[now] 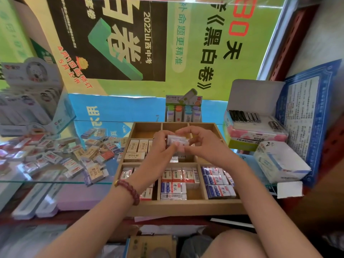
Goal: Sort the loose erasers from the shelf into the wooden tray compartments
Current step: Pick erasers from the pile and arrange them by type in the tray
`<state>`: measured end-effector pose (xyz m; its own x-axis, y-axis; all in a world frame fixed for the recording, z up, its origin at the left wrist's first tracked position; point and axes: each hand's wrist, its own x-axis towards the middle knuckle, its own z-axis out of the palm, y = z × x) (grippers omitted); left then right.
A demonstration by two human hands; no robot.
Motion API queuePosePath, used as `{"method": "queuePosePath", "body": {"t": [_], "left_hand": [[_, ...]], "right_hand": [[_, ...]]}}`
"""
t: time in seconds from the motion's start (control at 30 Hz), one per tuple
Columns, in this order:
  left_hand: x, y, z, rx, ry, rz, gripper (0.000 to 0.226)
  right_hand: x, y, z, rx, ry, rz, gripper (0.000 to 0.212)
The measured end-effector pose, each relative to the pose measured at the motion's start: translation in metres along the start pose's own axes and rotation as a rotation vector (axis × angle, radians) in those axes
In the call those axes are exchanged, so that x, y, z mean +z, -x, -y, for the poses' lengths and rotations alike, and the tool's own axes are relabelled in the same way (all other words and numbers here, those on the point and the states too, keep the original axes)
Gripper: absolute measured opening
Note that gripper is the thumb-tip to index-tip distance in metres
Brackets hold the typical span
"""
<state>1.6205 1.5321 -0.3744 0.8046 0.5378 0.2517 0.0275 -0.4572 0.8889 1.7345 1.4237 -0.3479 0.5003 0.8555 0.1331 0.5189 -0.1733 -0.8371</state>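
A wooden tray (182,206) with several compartments sits in front of me on the shelf. Beige erasers (138,146) fill a middle-left compartment; red-and-white erasers (176,175) and blue-and-white erasers (216,180) fill the near ones. The three far compartments look empty. Above the tray's middle, my left hand (160,146) and my right hand (201,142) together hold a small stack of white wrapped erasers (176,141), fingers curled round its ends. A heap of loose erasers (61,155) lies on the glass shelf to the left.
A display box of correction tapes (183,110) stands just behind the tray. White cartons (255,120) and a wrapped packet (279,161) crowd the right side. A large display box (31,101) stands far left. The glass shelf edge (55,181) runs left of the tray.
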Motion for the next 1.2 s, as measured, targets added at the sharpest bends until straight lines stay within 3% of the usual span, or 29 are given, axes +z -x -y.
{"method": "queuePosePath", "body": {"t": [0.27,0.57,0.7,0.83,0.97,1.2], "left_hand": [[-0.005,0.004,0.0,0.055,-0.095,0.101,0.017],[-0.001,-0.002,0.007,-0.065,0.028,0.03,0.022],[-0.001,-0.005,0.012,-0.147,0.132,-0.061,0.016],[0.0,-0.006,0.018,-0.011,-0.194,-0.183,0.022],[-0.014,-0.003,0.018,0.05,-0.308,-0.114,0.032],[-0.032,0.003,0.012,0.076,-0.299,0.072,0.051]], "right_hand": [[-0.001,0.0,-0.008,-0.041,0.129,0.013,0.032],[0.0,-0.002,-0.007,-0.004,0.147,-0.022,0.022],[0.002,-0.002,-0.007,0.039,0.032,-0.023,0.019],[0.006,0.0,-0.005,0.029,0.127,0.034,0.013],[-0.006,0.0,-0.011,0.05,0.303,-0.064,0.016],[0.002,0.0,-0.003,0.081,0.575,0.057,0.015]]}}
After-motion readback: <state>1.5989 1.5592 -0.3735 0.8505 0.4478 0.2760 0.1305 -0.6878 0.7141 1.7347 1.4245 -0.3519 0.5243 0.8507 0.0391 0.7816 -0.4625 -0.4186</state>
